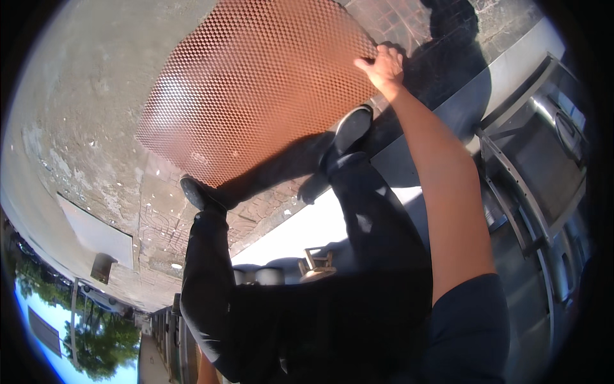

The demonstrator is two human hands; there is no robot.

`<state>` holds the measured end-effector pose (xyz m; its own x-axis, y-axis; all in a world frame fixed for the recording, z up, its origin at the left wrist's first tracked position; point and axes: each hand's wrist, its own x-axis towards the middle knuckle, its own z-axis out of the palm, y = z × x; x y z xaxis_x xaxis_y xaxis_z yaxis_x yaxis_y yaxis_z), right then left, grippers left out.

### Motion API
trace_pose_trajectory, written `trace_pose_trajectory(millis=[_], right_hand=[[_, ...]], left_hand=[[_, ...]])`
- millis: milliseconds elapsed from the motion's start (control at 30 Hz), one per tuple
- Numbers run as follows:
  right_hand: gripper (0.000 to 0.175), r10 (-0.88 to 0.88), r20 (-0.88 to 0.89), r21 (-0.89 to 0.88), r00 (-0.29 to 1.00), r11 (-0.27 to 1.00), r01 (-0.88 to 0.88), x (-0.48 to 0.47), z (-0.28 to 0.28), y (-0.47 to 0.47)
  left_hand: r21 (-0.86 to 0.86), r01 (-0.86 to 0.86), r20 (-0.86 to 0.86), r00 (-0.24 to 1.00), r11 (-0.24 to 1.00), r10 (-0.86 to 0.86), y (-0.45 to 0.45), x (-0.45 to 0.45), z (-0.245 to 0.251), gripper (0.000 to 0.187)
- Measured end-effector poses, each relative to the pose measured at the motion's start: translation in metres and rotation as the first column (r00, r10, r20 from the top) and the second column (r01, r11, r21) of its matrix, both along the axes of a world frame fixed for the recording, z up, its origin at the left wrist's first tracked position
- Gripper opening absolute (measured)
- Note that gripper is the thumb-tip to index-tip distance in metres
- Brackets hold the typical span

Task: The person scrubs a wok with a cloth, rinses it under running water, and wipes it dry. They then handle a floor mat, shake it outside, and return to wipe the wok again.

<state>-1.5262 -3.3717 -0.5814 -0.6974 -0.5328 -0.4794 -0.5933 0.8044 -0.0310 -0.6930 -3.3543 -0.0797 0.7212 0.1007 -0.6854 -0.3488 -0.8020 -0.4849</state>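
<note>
A large orange-brown sheet with a honeycomb-like pattern (259,86) lies or leans over the paving in front of my feet, its surface curved and shiny at the left. At its right edge, my right hand (383,67) grips it, thumb on the near face and fingers around the edge. One dark shoe (354,127) touches or stands close to the sheet's lower right edge; the other shoe (194,192) is by its lower left corner. Whether the shoes press on it cannot be told. My left hand is out of view; only a bit of bare arm shows at the bottom left.
A small wooden stool (316,266) appears beyond my legs, near light-coloured round containers (269,276). Metal frames and panels (523,177) stand at the right. Patterned paving (163,221) meets worn concrete (86,110) at the left, with a pale rectangular slab (98,230) farther out.
</note>
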Motion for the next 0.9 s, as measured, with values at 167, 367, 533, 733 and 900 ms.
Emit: trace_pose_trajectory(millis=[167, 367, 533, 733, 900], right_hand=[[0.037, 0.138, 0.432, 0.006, 0.891, 0.988, -0.156, -0.001, 0.060, -0.023], [0.016, 0.518, 0.622, -0.475, 0.587, 0.846, -0.243, 0.296, 0.248, -0.042], [0.018, 0.620, 0.647, -0.521, 0.445, 0.785, -0.335, 0.366, 0.356, -0.038], [0.026, 0.531, 0.612, -0.455, 0.586, 0.842, -0.288, 0.297, 0.497, -0.066], [0.030, 0.223, 0.845, -0.449, 0.487, 0.790, 0.418, 0.285, 0.537, -0.045]], left_hand=[[-0.325, 0.290, -0.089, 0.938, 0.900, -0.334, -0.159, -0.011, -0.051, 0.046], [-0.598, -0.158, -0.665, 0.645, 0.786, -0.377, -0.241, -0.291, -0.117, 0.067], [-0.678, -0.050, -0.394, 0.867, 0.733, -0.305, -0.237, -0.343, -0.147, 0.031], [-0.817, -0.050, -0.414, 0.744, 0.574, -0.524, -0.279, -0.377, -0.066, 0.040], [-0.865, 0.328, -0.138, 0.571, 0.379, -0.810, -0.296, -0.388, 0.034, 0.039]])
